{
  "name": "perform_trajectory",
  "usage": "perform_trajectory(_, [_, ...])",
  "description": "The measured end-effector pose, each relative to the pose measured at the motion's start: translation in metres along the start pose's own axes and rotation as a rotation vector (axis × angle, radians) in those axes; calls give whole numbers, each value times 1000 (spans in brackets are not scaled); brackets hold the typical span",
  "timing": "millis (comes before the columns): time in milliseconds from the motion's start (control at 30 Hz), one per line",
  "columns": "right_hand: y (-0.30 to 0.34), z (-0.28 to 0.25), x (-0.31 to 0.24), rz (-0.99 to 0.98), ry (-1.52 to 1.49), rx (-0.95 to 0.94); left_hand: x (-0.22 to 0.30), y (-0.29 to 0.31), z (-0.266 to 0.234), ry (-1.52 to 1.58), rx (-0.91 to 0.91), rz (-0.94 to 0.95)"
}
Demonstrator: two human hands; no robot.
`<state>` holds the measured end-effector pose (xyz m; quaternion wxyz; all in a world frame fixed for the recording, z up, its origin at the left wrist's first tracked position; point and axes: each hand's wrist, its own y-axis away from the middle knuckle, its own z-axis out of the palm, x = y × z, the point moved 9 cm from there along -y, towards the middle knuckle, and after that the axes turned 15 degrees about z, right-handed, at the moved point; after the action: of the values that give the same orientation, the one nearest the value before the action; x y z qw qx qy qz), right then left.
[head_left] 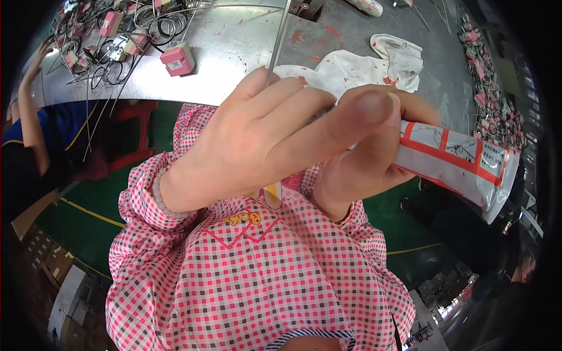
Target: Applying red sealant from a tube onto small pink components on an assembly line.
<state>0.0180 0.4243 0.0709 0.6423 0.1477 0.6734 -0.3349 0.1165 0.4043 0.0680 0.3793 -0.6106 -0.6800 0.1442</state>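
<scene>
While pink boxes [177, 60] lie among coiled wires [167, 43] on the bench [228, 55], left of the white cloth [342, 67], a snagged loop could drag its neighbours along. Your left hand [240, 137] is nearer you than the cloth, its fingers curled in where a thin metal rod [279, 41] rises by the cloth's left end; whether that grip clamps the rod cannot be told, and if it is loose, the rod could slip or swing into the wires. Red flakes [331, 29] speckle the bench beyond the cloth and might stick to damp fingers. Your right hand [363, 167], partly covered by your left, has its grip clamped on a white tube with red bands [453, 155], to the right of the cloth and nearer you. The tube's front end is hidden behind your hands, so too hard a squeeze could push any contents out unseen; a weak hold could let its flat, sealed end tip downward.
</scene>
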Motion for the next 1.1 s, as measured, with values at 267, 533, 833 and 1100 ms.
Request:
perform_trajectory(267, [1, -4, 0, -58, -165, 51, -1, 2, 3, 1, -89, 14])
perform_trajectory(533, [2, -4, 0, 14, -220, 66, 0, 1, 2, 38, -52, 7])
perform_trajectory(833, [6, -4, 1, 39, -69, 58, -1, 2, 2, 59, -44, 1])
perform_trajectory(1100, [3, -3, -2, -42, -182, 45, -3, 3, 2, 62, -32, -24])
